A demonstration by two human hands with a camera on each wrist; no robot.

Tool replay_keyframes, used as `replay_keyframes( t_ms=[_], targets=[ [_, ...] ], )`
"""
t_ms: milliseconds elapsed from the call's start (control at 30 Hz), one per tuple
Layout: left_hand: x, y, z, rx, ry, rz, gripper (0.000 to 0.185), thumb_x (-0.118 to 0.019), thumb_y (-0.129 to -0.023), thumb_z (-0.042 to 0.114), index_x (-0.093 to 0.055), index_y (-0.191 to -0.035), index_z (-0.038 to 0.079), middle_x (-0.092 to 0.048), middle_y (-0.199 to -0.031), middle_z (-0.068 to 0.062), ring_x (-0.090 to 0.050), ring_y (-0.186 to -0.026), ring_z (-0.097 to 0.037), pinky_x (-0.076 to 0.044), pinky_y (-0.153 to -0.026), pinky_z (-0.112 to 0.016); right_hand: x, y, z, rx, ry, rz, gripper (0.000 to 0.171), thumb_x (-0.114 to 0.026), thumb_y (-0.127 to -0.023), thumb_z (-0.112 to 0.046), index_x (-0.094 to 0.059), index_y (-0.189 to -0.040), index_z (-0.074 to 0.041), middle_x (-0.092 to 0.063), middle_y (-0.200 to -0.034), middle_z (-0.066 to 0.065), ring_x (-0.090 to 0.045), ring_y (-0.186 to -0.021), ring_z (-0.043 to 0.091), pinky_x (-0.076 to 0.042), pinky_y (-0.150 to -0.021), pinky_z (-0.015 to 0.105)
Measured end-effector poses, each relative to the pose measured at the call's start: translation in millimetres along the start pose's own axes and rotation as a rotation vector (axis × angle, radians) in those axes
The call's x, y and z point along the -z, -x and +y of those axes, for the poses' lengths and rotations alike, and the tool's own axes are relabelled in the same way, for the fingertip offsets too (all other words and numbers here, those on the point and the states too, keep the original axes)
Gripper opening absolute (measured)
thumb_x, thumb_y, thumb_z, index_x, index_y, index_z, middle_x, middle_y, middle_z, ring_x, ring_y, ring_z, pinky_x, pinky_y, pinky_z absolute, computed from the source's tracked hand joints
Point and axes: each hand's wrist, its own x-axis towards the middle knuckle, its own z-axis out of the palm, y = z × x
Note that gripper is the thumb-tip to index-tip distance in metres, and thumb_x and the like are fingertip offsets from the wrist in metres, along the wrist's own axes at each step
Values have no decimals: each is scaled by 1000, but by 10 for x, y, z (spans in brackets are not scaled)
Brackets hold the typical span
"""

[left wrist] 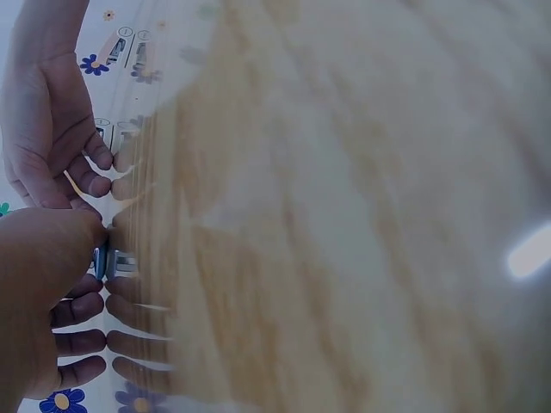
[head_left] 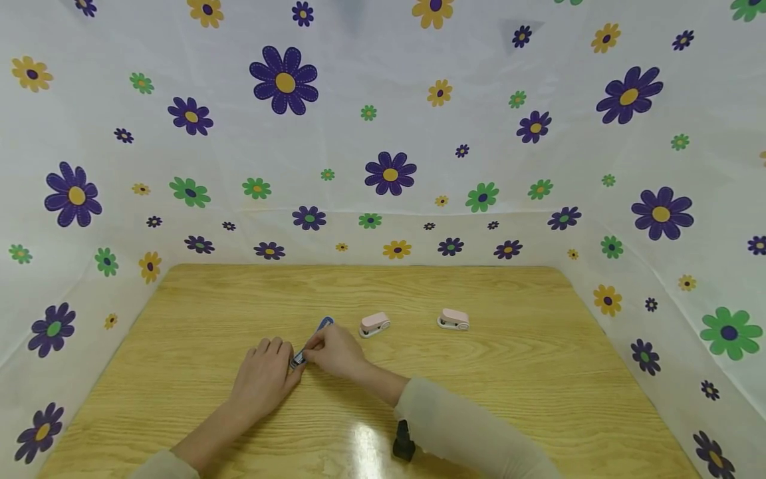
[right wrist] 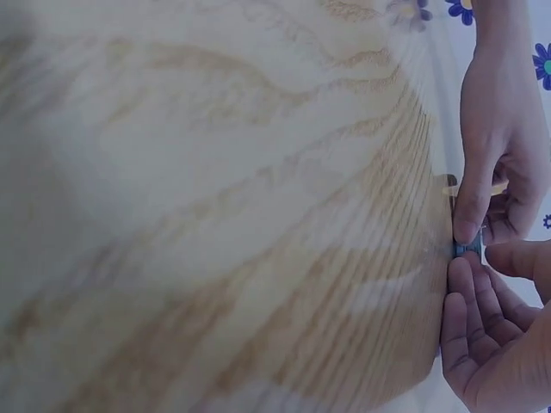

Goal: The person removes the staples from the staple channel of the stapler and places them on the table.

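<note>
Both my left hand (head_left: 263, 376) and right hand (head_left: 335, 349) pinch what looks like a small blue stapler (head_left: 311, 342) left of the pink stapler (head_left: 374, 324) on the counter (head_left: 509, 372); a loose pinch could let it slip.

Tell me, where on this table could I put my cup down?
The wooden table is bare right of the two pink staplers, and along the far left edge. The middle is crowded: left hand and right hand meet on a blue stapler.
</note>
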Motion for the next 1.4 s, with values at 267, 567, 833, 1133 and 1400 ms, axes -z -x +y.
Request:
replay_keyframes(
  t_ms=[267, 567, 833, 1133, 1400],
  targets=[
    [13, 17, 9, -8, -8, 5, 34, -82, -92, 34, -57, -88, 12, -54, -82, -2, -46, -74, -18, -41, -62, -31, 4, 34, -30, -23, -88, -8, 9, -77, -96, -16, -78, -92, -7, -75, -77, 4, -62, -59, 4, -47, -52, 19],
    [12, 8, 14, 0, 11, 8, 34, -81, -93, 35, -56, -87, 13, -53, -81, -2, -47, -74, -18, -39, -61, -30, 44, 56, 13, -40, -183, 2, 11, -77, -96, -15, -77, -90, -5, -75, -79, 5, -63, -62, 8, -48, -53, 19],
    [10, -9, 20, 12, 23, -7, 32, -81, -92, 35, -57, -89, 13, -52, -80, -1, -45, -73, -16, -39, -62, -30, 223, 180, 85, 27, -237, -3, 10, -74, -96, -11, -75, -92, -2, -69, -75, 1, -58, -62, 6, -45, -54, 18],
    [11, -10, 9, 11, 24, -23, 33, -81, -92, 36, -58, -90, 12, -52, -80, 0, -45, -74, -16, -40, -62, -31, 268, 355, 204, -61, -309, -73, 12, -75, -94, -10, -75, -92, 1, -72, -73, 7, -60, -58, 9, -51, -54, 20],
    [-2, -14, -5, 14, 23, -5, 33, -81, -92, 36, -58, -89, 13, -50, -79, 1, -41, -72, -15, -36, -61, -28, 179, 424, 152, -154, -362, -157, 9, -75, -94, -11, -75, -92, -2, -77, -77, 13, -66, -53, 9, -55, -51, 23]
  ],
)
